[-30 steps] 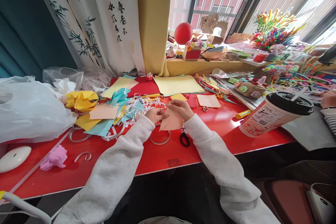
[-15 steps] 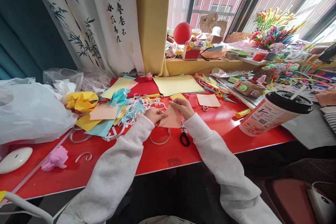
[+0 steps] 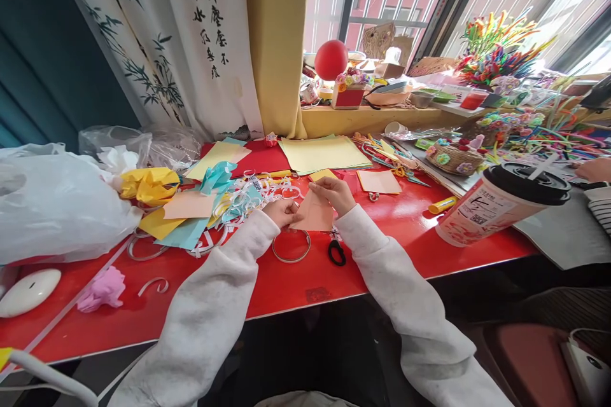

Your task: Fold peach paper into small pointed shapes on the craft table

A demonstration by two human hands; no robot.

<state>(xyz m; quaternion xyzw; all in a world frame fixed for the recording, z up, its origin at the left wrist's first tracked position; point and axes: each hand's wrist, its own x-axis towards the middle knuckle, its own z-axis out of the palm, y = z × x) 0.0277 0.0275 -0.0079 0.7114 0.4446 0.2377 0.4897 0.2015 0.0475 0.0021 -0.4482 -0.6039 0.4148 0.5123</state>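
A salmon-pink sheet of paper is held between my two hands above the red table. My left hand pinches its left edge, and my right hand grips its upper right part with closed fingers. Just below the paper lies a thin metal ring. Black-handled scissors rest to the right of the ring, their blades partly hidden. A small stack of pink and yellow squares sits beyond my right hand.
Curled paper strips and coloured paper lie left of my hands, beside a white plastic bag. A drink cup stands at the right. Another person's hand shows at the right edge. Yellow sheets lie behind.
The pink paper has shifted and turned slightly to the right, with both hands still on it. The other person's hand at the right edge has moved a little.
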